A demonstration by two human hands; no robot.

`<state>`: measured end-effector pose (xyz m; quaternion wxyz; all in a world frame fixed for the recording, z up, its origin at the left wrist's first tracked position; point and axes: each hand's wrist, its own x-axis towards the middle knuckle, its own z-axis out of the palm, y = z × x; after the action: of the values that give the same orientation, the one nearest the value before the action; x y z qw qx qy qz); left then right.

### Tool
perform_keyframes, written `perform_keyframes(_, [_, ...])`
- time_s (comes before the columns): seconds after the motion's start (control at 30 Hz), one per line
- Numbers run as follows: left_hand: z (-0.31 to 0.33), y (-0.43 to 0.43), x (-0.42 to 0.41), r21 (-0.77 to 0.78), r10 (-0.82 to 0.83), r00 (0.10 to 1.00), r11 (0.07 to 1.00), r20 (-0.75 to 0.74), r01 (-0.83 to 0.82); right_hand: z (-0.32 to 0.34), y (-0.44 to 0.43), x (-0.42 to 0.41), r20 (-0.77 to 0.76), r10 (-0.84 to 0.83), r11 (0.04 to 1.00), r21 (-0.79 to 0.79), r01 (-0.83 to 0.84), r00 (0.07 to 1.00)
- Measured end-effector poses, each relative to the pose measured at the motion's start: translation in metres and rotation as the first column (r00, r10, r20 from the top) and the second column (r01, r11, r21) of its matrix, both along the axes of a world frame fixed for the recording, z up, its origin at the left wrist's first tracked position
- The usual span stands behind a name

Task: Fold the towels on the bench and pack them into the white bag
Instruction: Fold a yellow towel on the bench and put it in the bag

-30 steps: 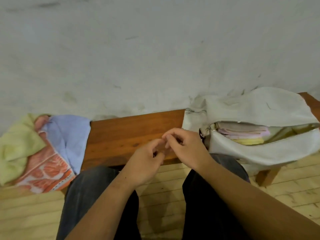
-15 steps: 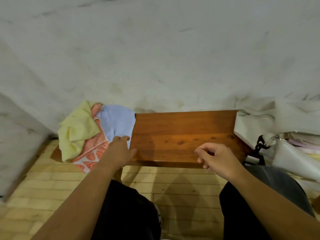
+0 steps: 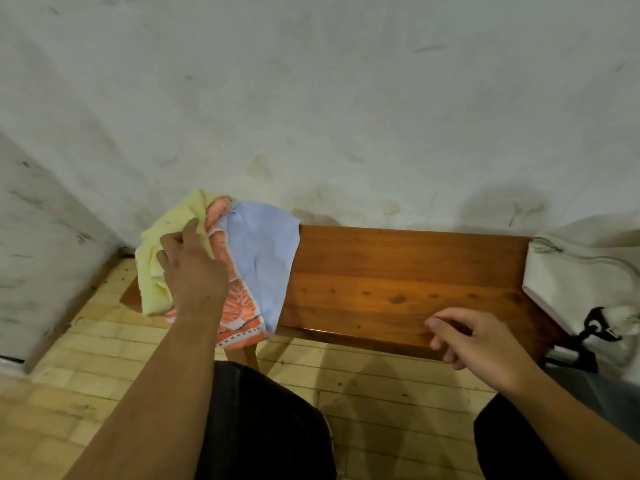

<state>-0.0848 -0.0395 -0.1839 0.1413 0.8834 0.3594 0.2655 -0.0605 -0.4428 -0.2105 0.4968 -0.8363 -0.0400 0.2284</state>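
The towels still to be folded lie in a loose heap at the left end of the surface [image 3: 398, 271]: a yellow towel [image 3: 156, 261] bunched at the far left, an orange patterned towel [image 3: 240, 308] under it that hangs over the front edge, and a blue towel [image 3: 259, 258] draped over its right side. The left hand [image 3: 192, 271] now lies on top of this heap, over the seam between yellow and orange, its fingers bent down into the yellow cloth. Whether it has actually caught hold of any towel cannot be told from here. A second ago both hands were together beside the mouth of the white bag [image 3: 571, 282], and half a second ago the left had only reached the heap's near edge, so it has crossed the surface to fetch the next towel. The right hand [image 3: 481, 341] has come away from the bag and hovers over the front edge of the bare wood, fingers loosely curled and holding nothing. The bag sits at the right end, well apart from the heap and partly cut off by the frame, its mouth out of sight. By my reckoning three towels remain, and the bare middle stretch is where the next one should be spread and folded.
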Motion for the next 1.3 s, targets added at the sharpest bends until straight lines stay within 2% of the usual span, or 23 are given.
perform_keyframes(0.13, [0.003,0.006,-0.005,-0.012,0.113,0.984,0.994,0.138,-0.112,-0.003,0.004,0.000,0.002,-0.013,1.000,0.015,0.013,1.000])
perform_keyframes(0.3, [0.007,0.001,-0.005,-0.184,0.026,0.964,0.983,0.264,0.024,-0.001,0.006,-0.001,0.006,-0.008,0.999,0.031,0.008,1.000])
perform_keyframes(0.37, [0.014,-0.022,0.000,-0.169,-0.070,0.953,0.978,0.296,0.124,0.000,0.007,-0.002,0.000,0.000,0.999,0.053,0.000,1.000])
perform_keyframes(0.47, [0.018,-0.062,0.008,-0.152,-0.303,0.925,0.927,0.230,0.342,0.001,0.011,-0.005,-0.016,0.006,0.997,0.075,-0.005,1.000])
perform_keyframes(0.53, [0.016,-0.078,0.013,-0.178,-0.397,0.905,0.890,0.151,0.420,0.000,0.013,-0.006,-0.019,0.007,0.997,0.081,-0.006,1.000])
perform_keyframes(0.87, [0.011,-0.117,0.026,-0.178,-0.593,0.805,0.792,-0.001,0.583,-0.001,0.018,-0.010,0.017,0.041,0.993,0.108,-0.043,0.999])
perform_keyframes(0.93, [0.012,-0.123,0.026,-0.180,-0.623,0.782,0.772,-0.029,0.609,-0.001,0.022,-0.011,0.068,0.068,0.992,0.098,-0.074,0.995])
perform_keyframes(1.07, [0.016,-0.136,0.024,-0.164,-0.687,0.727,0.717,0.005,0.678,0.010,0.050,-0.007,0.217,0.201,0.979,-0.009,-0.204,0.955])
perform_keyframes(1.17, [0.021,-0.147,0.018,-0.191,-0.742,0.668,0.647,0.065,0.738,0.017,0.087,0.004,0.252,0.206,0.966,0.101,-0.238,0.946])
perform_keyframes(1.3, [0.026,-0.150,0.008,-0.330,-0.767,0.624,0.557,0.146,0.762,0.020,0.126,0.021,0.224,0.121,0.956,0.236,-0.175,0.967])
